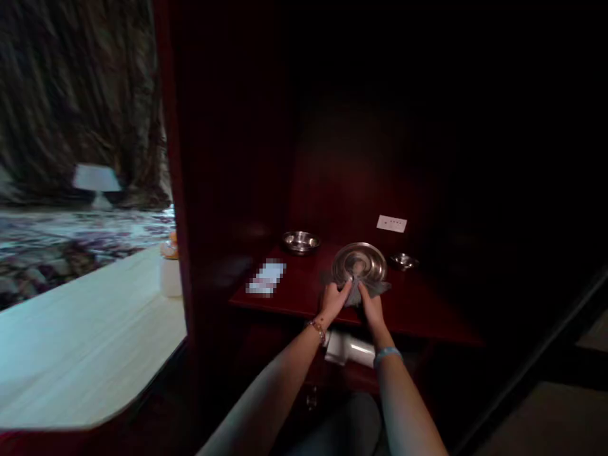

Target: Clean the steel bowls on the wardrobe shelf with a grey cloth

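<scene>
A round, shiny metal plate (373, 258) is tilted up toward me above the dark red shelf. My left hand (335, 299) and my right hand (371, 305) meet at its near edge, both thumbs on top. Between them a grey cloth (354, 295) is bunched over the near rim, its ends spreading to both sides. Both hands are closed on cloth and plate together; the fingers underneath are hidden. A metal bowl (301, 243) stands behind to the left, and a smaller metal bowl (404, 261) sits to the right of the plate.
The dark red shelf (304, 297) has a blurred-out white rectangle (266, 278) on its left. A wall socket (392, 223) is behind. White cylindrical objects (351, 350) lie beneath the shelf. Left of the partition, a pale table (95, 342) holds an orange-topped jar (171, 272); a lamp (97, 180) stands beyond.
</scene>
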The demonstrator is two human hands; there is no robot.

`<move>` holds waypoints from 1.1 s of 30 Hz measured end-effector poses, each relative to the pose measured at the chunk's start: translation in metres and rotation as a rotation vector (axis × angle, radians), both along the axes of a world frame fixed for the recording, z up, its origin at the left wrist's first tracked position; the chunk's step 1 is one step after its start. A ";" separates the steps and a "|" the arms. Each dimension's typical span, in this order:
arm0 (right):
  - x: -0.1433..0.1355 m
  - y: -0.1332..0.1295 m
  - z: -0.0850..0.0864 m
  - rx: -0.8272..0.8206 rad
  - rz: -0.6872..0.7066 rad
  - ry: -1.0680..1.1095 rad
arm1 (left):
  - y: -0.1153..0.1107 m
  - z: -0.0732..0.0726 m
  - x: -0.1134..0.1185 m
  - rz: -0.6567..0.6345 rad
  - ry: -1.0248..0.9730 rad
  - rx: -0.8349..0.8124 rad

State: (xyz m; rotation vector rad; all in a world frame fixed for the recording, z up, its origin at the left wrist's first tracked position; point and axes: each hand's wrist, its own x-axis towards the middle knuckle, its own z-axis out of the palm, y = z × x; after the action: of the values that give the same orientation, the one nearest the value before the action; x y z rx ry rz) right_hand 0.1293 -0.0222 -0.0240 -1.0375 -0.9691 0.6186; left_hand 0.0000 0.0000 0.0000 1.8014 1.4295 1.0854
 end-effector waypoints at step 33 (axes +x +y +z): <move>-0.001 0.001 -0.003 0.037 0.011 -0.014 | 0.005 -0.011 0.002 0.062 -0.313 0.228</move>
State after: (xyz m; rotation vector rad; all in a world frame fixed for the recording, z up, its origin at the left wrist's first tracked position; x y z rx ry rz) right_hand 0.1286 -0.0214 -0.0266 -1.0058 -0.9951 0.6009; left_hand 0.0023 0.0053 -0.0106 1.6529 1.2193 1.5393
